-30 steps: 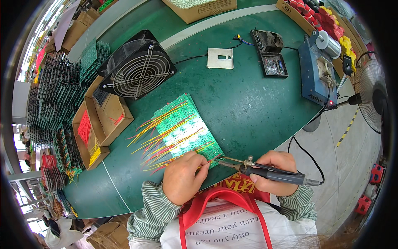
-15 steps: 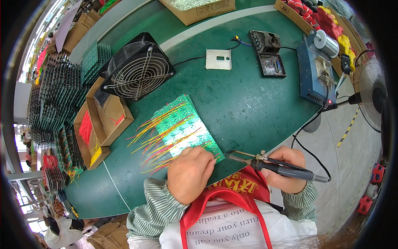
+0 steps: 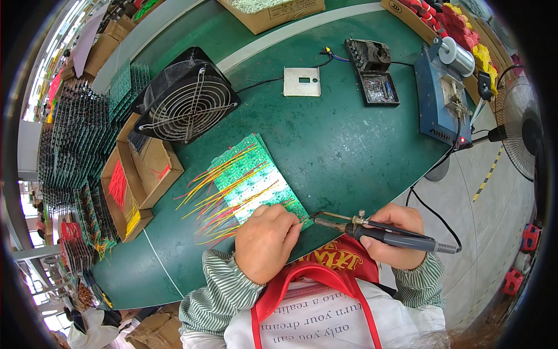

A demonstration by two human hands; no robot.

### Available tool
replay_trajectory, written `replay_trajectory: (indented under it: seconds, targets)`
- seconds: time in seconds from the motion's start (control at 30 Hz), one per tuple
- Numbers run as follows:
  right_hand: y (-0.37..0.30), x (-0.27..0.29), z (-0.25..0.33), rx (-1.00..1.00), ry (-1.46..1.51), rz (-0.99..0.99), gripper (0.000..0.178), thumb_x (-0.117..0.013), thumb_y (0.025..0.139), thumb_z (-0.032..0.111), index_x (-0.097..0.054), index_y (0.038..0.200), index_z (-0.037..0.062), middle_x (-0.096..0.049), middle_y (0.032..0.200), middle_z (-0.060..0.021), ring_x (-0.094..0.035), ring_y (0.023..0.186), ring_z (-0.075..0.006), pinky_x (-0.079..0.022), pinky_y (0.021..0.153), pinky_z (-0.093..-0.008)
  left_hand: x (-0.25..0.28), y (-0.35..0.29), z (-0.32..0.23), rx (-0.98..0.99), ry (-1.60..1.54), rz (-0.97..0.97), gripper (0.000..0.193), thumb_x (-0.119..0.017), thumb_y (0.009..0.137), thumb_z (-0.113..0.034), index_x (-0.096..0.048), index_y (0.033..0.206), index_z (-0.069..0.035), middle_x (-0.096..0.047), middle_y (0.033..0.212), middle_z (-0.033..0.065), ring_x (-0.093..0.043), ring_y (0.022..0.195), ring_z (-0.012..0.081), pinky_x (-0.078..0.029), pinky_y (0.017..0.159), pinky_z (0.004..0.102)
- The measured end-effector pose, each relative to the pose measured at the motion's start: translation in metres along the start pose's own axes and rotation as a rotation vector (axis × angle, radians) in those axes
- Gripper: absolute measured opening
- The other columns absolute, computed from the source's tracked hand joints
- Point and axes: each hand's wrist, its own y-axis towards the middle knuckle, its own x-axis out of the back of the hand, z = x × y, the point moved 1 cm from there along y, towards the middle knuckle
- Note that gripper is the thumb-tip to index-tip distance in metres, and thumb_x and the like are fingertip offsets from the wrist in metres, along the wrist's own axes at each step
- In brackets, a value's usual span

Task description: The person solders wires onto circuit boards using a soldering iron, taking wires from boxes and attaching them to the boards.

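And here's the green circuit board panel (image 3: 275, 177), lying on the tabletop (image 3: 343, 151), red and yellow wires (image 3: 215, 172) streaming off its left side! The left hand (image 3: 264, 244) covers its near edge, fingers drawn in close; whether they pinch a wire, I cannot tell. Across, the right hand (image 3: 407, 218) has fingers wrapped around the soldering iron (image 3: 401, 239), its tip just beside the near right corner; farther out, a black fan (image 3: 189, 104) stands beside the cardboard tray (image 3: 156, 156)
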Motion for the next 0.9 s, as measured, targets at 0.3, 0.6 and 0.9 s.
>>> replay_trajectory:
  seconds: [0.3,0.6,0.9]
  targets:
    - [0.006,-0.001,0.004,-0.005,0.002,-0.072,0.02,-0.073,0.071,0.01,-0.058,0.08,0.0017,-0.063,0.064,-0.005,-0.058,0.051,-0.0101,-0.044,0.048,-0.0226,0.005,-0.004,0.0,0.025,-0.028,-0.004,0.007,-0.069,0.074,-0.008,-0.064,0.076,-0.005,-0.06,0.078,0.0079,-0.057,0.077,0.028,-0.046,0.065,0.0379]
    - [0.023,-0.012,0.003,-0.043,0.069,-0.111,0.019,-0.073,0.072,0.009,-0.059,0.082,0.0009,-0.063,0.066,-0.0035,-0.058,0.056,-0.0073,-0.044,0.051,-0.0219,0.099,-0.074,0.074,0.249,0.063,0.308,0.008,-0.069,0.073,-0.009,-0.066,0.08,-0.006,-0.061,0.077,0.0091,-0.061,0.073,0.0283,-0.049,0.065,0.0381]
    - [0.043,-0.03,0.003,-0.113,0.182,-0.11,0.019,-0.073,0.072,0.006,-0.058,0.082,0.0003,-0.062,0.066,-0.0029,-0.055,0.057,-0.0061,-0.043,0.053,-0.0213,0.162,-0.016,0.187,0.377,0.434,-0.149,0.018,-0.07,0.075,-0.013,-0.064,0.089,-0.004,-0.06,0.081,0.0109,-0.061,0.075,0.0272,-0.049,0.066,0.0376]
